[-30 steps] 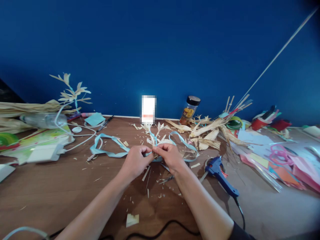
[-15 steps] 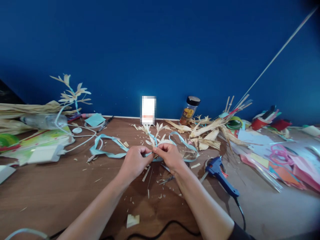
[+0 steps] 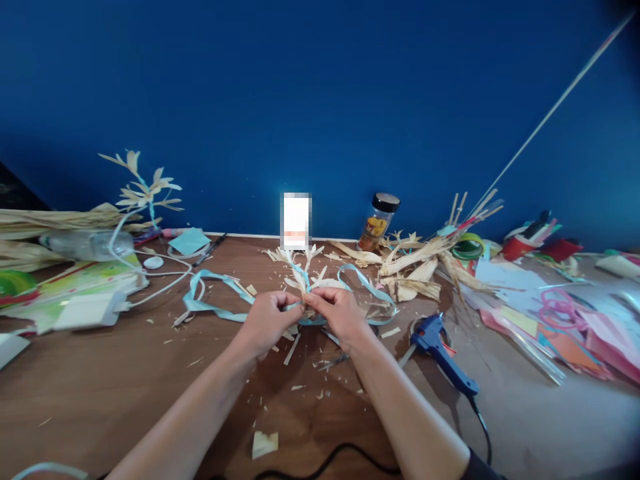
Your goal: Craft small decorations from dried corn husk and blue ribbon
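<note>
Both my hands meet over the middle of the table, pinching the base of a corn-husk flower spray [image 3: 299,272] with pale petals and a light blue wrapped stem. My left hand [image 3: 273,319] has thumb and forefinger closed, apparently on the light blue ribbon [image 3: 220,308] where it meets the stem; the exact grip is hidden. With its fingertips together, my right hand [image 3: 340,312] holds the stem itself. Loops of ribbon spread out on either side of the hands. Partly covered by my right hand, a pair of scissors [image 3: 333,362] lies on the table.
A blue glue gun [image 3: 440,350] lies right, its cord trailing forward. Behind are a jar [image 3: 379,223], dried husks [image 3: 415,263] and a bright pixelated rectangle [image 3: 297,220]. Colored paper [image 3: 515,287] covers the far right. Left are a finished spray [image 3: 147,190], a plastic bottle [image 3: 87,244] and a white adapter [image 3: 93,310].
Both hands have shifted very slightly left with the flower spray, which tilts a little more to the left. The fingers remain pinched together.
</note>
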Motion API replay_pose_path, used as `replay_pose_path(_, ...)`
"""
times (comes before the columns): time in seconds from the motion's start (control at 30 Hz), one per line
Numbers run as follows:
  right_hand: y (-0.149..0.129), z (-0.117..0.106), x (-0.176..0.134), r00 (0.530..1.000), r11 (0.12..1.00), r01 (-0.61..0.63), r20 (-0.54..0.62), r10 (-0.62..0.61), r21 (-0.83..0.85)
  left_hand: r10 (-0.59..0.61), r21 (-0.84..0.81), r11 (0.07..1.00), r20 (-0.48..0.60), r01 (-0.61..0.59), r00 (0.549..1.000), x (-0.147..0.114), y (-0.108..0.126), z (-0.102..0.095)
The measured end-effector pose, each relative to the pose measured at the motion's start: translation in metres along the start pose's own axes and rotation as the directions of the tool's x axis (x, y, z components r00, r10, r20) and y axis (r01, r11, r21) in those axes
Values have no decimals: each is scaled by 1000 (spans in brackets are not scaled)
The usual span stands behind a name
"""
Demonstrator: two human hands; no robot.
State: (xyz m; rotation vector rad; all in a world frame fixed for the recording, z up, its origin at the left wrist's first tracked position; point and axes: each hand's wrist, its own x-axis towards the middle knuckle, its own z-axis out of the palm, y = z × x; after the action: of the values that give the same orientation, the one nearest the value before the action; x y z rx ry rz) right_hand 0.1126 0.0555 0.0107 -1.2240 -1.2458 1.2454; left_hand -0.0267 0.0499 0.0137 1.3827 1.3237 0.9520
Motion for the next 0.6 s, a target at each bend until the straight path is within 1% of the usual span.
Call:
replay_pose_path(0.1, -1, 2, 0, 999, 999, -37, 18, 37, 39, -37, -122, 992, 6, 37, 999, 2, -3, -2)
replay_pose_path(0.23, 0, 4, -1, 994, 986, -103, 56, 97, 128, -19, -186, 982, 5, 20, 1000, 5, -8, -4)
replay_pose_path(0.4, 2, 4, 0, 994, 984, -99, 52, 93, 147, -25, -186, 982, 4, 25, 1000, 5, -8, -4)
replay_pose_path(0.6, 6, 4, 0, 999, 992, -39, 14, 38, 118, -13, -130, 991, -10, 11, 1000, 3, -3, -4)
